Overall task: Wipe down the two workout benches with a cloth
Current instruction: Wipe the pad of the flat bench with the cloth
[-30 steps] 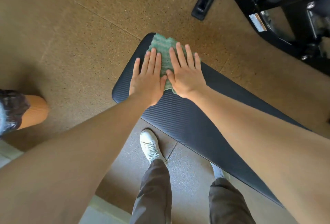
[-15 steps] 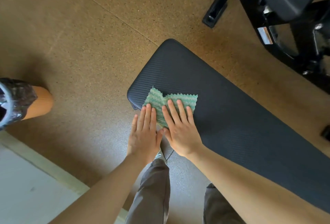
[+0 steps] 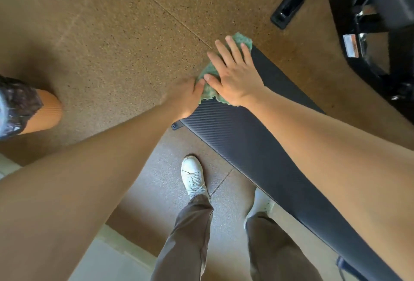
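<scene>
A black ribbed workout bench pad (image 3: 235,139) runs from the middle of the view down to the lower right. A green cloth (image 3: 209,93) lies crumpled over the pad's far end. My right hand (image 3: 235,74) presses flat on the cloth with its fingers spread. My left hand (image 3: 183,98) is blurred; it sits at the pad's left corner, its thumb touching the cloth and its fingers curled over the edge. Both forearms hide much of the pad.
Black frame and padding of a second bench or machine (image 3: 369,22) stand at the top right, with one foot (image 3: 284,15) on the brown speckled floor. Another person's leg (image 3: 38,114) is at the left. My white shoes (image 3: 193,177) stand beside the bench.
Half a second ago both hands held the cloth near the pad's near edge. They have since pushed it away to the far end, and the left hand has slid to the corner.
</scene>
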